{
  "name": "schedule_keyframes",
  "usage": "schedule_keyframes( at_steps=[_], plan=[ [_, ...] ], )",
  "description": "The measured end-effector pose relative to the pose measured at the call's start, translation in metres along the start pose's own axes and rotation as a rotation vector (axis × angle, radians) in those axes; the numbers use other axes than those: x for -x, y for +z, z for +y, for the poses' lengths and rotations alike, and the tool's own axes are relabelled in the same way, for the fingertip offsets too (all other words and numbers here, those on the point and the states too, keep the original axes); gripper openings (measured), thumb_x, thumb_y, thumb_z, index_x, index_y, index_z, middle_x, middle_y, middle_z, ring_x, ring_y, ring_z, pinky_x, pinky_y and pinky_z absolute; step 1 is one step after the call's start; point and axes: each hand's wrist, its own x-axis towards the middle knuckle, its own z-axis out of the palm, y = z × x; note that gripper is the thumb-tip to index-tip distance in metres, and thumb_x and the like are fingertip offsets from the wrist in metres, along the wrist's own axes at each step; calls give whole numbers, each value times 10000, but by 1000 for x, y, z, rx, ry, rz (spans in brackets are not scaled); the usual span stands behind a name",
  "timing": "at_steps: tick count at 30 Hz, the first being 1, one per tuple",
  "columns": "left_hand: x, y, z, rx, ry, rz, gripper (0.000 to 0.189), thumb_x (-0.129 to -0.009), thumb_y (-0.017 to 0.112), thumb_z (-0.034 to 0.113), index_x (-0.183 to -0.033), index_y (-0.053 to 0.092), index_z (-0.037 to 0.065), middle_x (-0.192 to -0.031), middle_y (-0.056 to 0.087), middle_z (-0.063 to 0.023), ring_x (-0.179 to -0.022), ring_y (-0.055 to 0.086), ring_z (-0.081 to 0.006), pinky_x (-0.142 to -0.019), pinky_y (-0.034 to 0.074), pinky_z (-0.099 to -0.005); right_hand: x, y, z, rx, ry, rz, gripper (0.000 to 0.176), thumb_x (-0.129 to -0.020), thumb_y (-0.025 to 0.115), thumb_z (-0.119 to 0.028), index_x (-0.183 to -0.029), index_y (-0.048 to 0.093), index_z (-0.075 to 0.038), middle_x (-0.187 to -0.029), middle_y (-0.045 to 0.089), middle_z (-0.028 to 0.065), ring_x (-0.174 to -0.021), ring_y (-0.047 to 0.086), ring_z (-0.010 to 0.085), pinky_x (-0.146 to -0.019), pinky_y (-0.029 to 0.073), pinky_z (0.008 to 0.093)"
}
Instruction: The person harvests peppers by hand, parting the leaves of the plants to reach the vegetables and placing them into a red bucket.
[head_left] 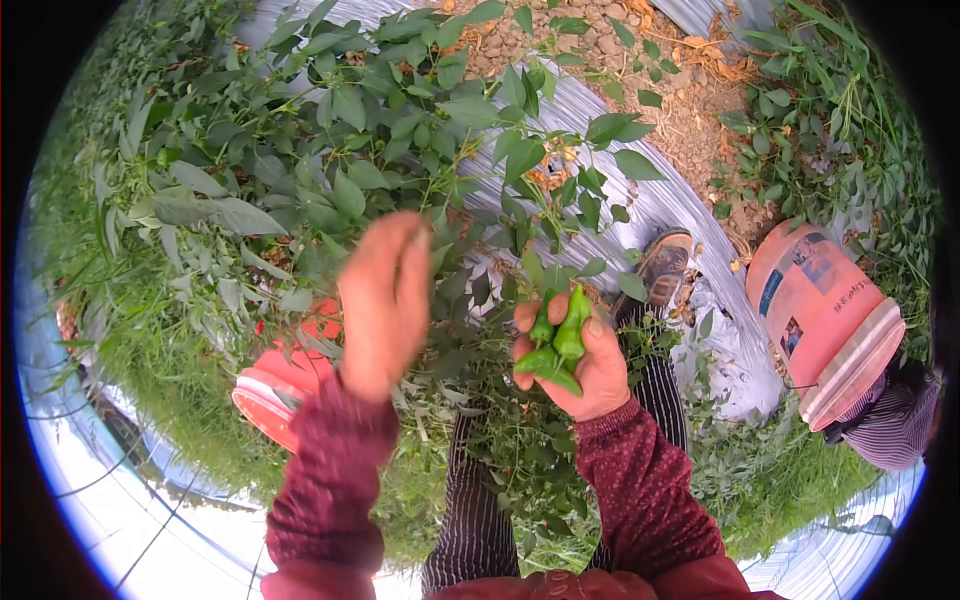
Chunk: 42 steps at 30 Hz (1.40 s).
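My right hand is closed around several green peppers, which lie across the palm and fingers with their tips pointing different ways. To its left, my left hand is raised in front of the leafy pepper plants. Motion smears its fingers, so I cannot make out whether they are closed or hold anything. A leafy stem stands close above the peppers in my right hand.
A pink-red bucket with labels lies tilted at the right, beside striped cloth. Another red bucket sits among leaves at the left. Silver plastic sheeting covers the soil bed, near a shoe. Dry soil shows beyond.
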Motion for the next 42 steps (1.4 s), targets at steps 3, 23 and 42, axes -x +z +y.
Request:
schedule_keyframes(
  at_steps=[3,23,42],
  plan=[
    [-44,25,-94,-327,-60,-202,267,-817,483,39,-1049,598,-28,-993,605,-244,-936,588,-373,-828,468,-402,4,4,3,85,122,-56,330,-814,592,-211,-1079,530,-24,-1084,558,169,-864,608,232,-615,533,323],
    [-60,63,-167,-331,-349,-945,512,-710,594,170,-1203,547,42,-1083,610,-211,-1016,584,-326,-900,436,-374,9,14,24,375,380,-24,297,-883,584,-158,-1161,550,-60,-1075,595,-18,-838,538,45,-628,463,214],
    [-12,64,-101,-552,-168,-281,268,-752,602,99,-1012,543,69,-871,637,-152,-859,603,-344,-795,404,-439,3,19,21,375,317,93,291,-899,510,-161,-1171,522,-58,-1115,585,76,-904,549,107,-662,481,261]
  ],
)
